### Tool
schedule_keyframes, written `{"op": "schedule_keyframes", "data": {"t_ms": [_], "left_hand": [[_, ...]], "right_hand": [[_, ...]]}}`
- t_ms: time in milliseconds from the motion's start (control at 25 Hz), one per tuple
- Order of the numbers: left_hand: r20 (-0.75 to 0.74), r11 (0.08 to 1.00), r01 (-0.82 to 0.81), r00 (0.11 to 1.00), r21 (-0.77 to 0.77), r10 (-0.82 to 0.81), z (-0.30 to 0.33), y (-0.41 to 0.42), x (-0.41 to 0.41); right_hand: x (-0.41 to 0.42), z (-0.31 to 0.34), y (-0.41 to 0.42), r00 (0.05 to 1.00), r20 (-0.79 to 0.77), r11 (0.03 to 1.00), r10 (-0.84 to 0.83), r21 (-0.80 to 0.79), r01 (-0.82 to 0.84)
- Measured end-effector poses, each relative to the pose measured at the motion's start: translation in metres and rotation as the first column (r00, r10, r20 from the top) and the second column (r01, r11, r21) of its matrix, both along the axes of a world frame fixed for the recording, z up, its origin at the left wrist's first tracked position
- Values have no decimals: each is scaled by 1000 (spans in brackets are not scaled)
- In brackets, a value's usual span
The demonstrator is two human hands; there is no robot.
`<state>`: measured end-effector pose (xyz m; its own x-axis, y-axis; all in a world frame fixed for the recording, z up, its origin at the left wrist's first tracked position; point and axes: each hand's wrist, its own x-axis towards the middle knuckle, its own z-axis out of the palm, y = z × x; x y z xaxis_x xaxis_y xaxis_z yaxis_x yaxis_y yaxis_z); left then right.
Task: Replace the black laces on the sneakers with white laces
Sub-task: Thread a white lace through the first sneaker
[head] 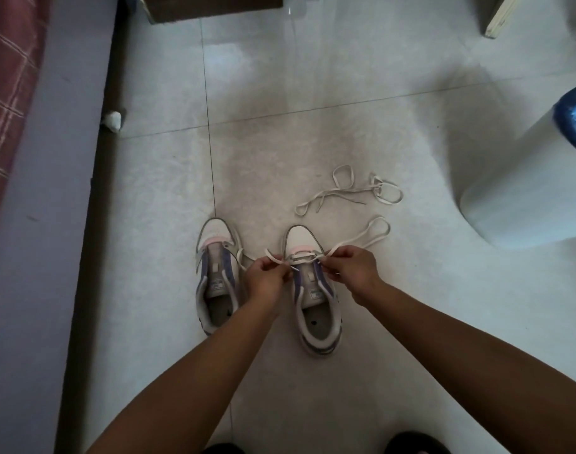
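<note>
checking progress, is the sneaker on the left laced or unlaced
Unlaced, as far as shows: the left sneaker has a bare tongue with no lace crossing it. Both hands work a white lace on the right sneaker.

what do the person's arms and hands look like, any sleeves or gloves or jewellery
Both forearms are bare right up to the frame's lower edge, with no sleeves showing. The left hand and right hand wear no gloves, and no watch, bracelet or ring shows on either.

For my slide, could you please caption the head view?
Both hands, left hand and right hand, thread a white lace through the right-side sneaker.
</note>
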<state>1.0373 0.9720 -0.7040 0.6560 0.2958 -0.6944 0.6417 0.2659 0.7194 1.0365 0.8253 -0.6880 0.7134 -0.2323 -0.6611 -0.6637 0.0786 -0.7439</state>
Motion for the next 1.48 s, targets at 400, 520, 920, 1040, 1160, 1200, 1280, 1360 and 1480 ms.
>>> {"op": "schedule_keyframes", "data": {"t_ms": [400,520,920,1040,1160,1200,1280,1360,1480], "left_hand": [[85,981,105,989,166,-120,-3,9,-2],[120,935,185,966,304,-230,-3,10,-5],[239,862,271,886,430,-397,3,3,-10],[235,812,318,848,490,-474,3,5,-13],[208,729,332,814,599,-542,5,5,-16],[204,702,329,803,631,-560,5,3,-18],[208,652,317,775,689,-597,6,-1,-26],[200,618,338,745,710,-637,8,-7,-37],[127,596,432,729,677,-673,9,-13,-46]], "right_hand": [[-2,-15,3,999,13,992,42,-123,-41],[-4,-15,2,986,57,952,155,-276,-134],[10,-7,-9,722,6,507,692,-716,-480],[12,-8,-5,733,-21,526,680,-682,-507],[8,-9,-4,807,-17,629,591,-617,-473],[4,-9,-3,815,-12,627,579,-633,-454],[-7,-8,2,801,5,582,598,-690,-430],[-18,-7,7,759,14,541,651,-710,-450],[-23,-4,13,671,-148,364,727,-745,-558]]}}
